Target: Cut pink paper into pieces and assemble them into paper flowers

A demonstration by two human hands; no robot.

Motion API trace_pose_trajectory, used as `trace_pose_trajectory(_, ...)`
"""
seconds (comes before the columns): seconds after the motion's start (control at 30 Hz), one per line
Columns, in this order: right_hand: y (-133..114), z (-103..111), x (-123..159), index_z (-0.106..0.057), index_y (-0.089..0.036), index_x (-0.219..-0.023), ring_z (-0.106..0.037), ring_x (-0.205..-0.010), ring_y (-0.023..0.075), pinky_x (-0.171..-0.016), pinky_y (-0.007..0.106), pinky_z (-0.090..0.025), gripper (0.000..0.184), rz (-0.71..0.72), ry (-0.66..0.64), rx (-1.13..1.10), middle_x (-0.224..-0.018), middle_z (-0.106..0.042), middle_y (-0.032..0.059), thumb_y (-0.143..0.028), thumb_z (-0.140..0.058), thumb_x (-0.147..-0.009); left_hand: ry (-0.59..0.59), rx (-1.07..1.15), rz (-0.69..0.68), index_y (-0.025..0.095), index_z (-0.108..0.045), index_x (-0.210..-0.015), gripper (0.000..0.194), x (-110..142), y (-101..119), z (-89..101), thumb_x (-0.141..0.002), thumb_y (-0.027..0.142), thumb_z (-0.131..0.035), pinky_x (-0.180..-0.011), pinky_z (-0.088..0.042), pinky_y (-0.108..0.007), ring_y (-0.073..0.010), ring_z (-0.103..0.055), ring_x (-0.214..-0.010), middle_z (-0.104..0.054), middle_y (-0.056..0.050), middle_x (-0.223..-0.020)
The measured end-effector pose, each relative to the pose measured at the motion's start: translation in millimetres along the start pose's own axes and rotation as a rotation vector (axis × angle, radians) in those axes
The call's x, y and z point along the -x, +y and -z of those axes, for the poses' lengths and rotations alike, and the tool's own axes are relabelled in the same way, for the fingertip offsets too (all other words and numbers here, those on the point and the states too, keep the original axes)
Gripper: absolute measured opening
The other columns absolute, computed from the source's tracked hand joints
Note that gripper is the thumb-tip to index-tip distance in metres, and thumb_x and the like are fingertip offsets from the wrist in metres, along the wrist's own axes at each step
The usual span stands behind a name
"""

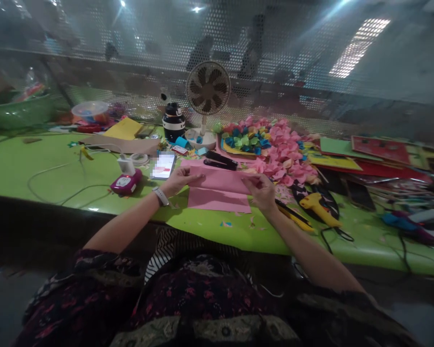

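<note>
A sheet of pink paper (pixel 220 181) spans the gap between my two hands, with a crease or edge running across it. My left hand (pixel 179 180) pinches its left side, and a pale band circles that wrist. On the right side, my right hand (pixel 262 190) grips the sheet between thumb and fingers. The paper's lower part (pixel 219 201) lies toward the green table's front edge. Just beyond the sheet lies a black stapler (pixel 220 161). Small paper scraps (pixel 226 224) are scattered nearer to me.
Pink paper flowers (pixel 280 144) are heaped behind, beside a fan (pixel 208 89). At right lie a yellow glue gun (pixel 320 208), a cutter knife (pixel 294 217) and coloured sheets (pixel 350 148). A phone (pixel 163 166) and a purple power socket (pixel 126 183) with cables are at left.
</note>
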State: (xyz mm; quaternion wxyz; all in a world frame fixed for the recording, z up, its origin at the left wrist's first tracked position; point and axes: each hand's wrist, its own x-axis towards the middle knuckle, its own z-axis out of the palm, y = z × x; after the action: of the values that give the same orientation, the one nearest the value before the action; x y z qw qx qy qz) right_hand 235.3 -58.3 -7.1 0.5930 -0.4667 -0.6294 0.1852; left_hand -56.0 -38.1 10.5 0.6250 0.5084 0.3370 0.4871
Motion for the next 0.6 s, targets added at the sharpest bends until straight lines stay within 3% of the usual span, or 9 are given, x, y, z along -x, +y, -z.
trace_pose_trajectory(0.1, 3.8, -1.1, -0.2, -0.063, -0.022, -0.088, -0.063, -0.08, 0.0188, -0.074, 0.033, -0.054, 0.052, -0.016, 0.001, -0.064, -0.086, -0.065, 0.0032, -0.069, -0.077, -0.071, 0.014, -0.024, 0.016, 0.014, -0.077, -0.084, 0.047, 0.9, 0.6, -0.1, -0.053, 0.043, -0.097, -0.085, -0.059, -0.029, -0.0136, -0.074, -0.079, -0.079, -0.005, -0.087)
trace_pose_trajectory(0.17, 3.5, -0.3, 0.1, -0.062, -0.023, -0.099, -0.061, -0.077, 0.0178, -0.07, 0.031, -0.053, 0.054, -0.041, -0.012, -0.109, -0.087, -0.064, 0.0024, -0.066, -0.078, -0.071, 0.027, -0.04, 0.01, 0.015, -0.077, -0.083, 0.048, 0.8, 0.3, 0.4, -0.051, 0.045, -0.098, -0.085, -0.059, -0.029, -0.0144, -0.074, -0.08, -0.08, -0.005, -0.088)
trace_pose_trajectory(0.33, -4.8, 2.7, 0.7, -0.058, -0.022, -0.122, -0.046, -0.058, 0.0131, -0.052, 0.025, -0.04, 0.066, -0.06, -0.028, -0.097, -0.067, -0.047, -0.0061, -0.061, -0.079, -0.074, 0.038, -0.064, 0.008, 0.016, -0.079, -0.088, 0.048, -0.5, -0.9, 2.6, -0.053, 0.045, -0.098, -0.081, -0.06, -0.027, -0.0142, -0.074, -0.08, -0.08, -0.005, -0.09)
trace_pose_trajectory(0.6, -10.5, 0.9, -2.0, -0.059, -0.021, -0.119, -0.04, -0.057, 0.013, -0.055, 0.027, -0.036, 0.064, -0.074, -0.002, -0.069, -0.062, -0.038, -0.0078, -0.068, -0.071, -0.077, 0.053, -0.101, 0.015, 0.015, -0.078, -0.082, 0.047, -0.9, 0.0, 5.8, -0.052, 0.045, -0.098, -0.072, -0.058, -0.025, -0.0139, -0.071, -0.074, -0.079, -0.006, -0.087)
